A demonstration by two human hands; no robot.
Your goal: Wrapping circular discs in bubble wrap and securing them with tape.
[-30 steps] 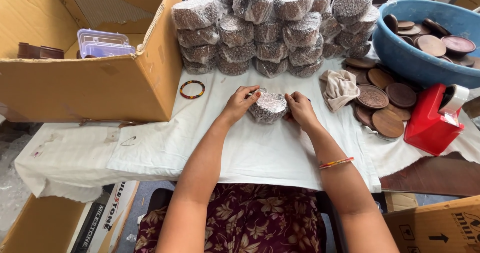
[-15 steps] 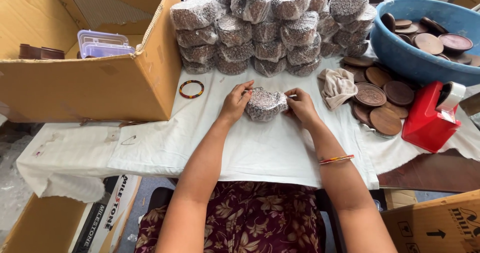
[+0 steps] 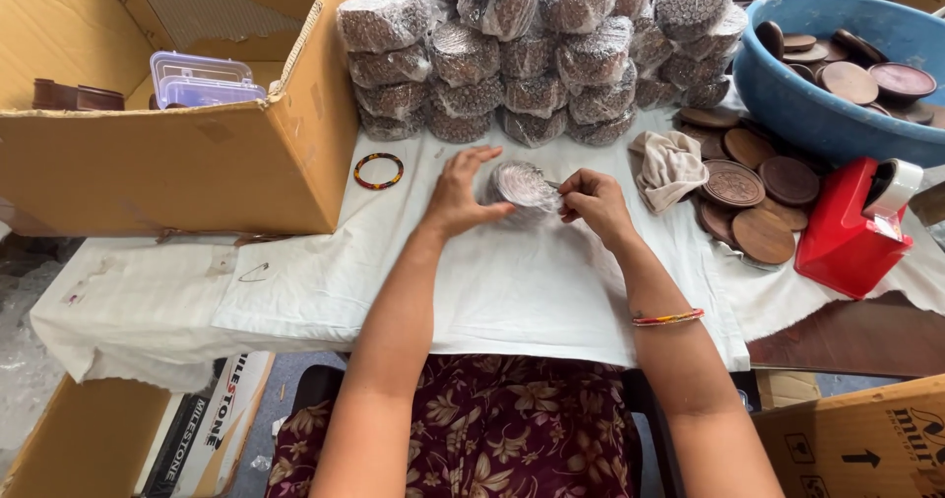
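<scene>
A small round bundle wrapped in clear plastic film (image 3: 522, 187) stands tilted on the white cloth (image 3: 512, 291) in front of me. My left hand (image 3: 459, 195) presses against its left side with fingers spread. On the bundle's right edge my right hand (image 3: 593, 203) pinches the film between thumb and fingers. A striped bangle sits on my right wrist. Behind the hands rises a pile of several wrapped bundles (image 3: 532, 50) of the same kind.
A large cardboard box (image 3: 187, 154) with a clear plastic container stands at the left. A round bangle (image 3: 379, 170) lies on the cloth. To the right are a crumpled rag (image 3: 669, 163), several brown discs (image 3: 748, 198), a blue basin (image 3: 817, 114) of discs and a red tape dispenser (image 3: 847, 227).
The bundle has been tipped up on edge and turned. My left hand opened flat against its side, and my right hand shifted to pinch the film at its right edge.
</scene>
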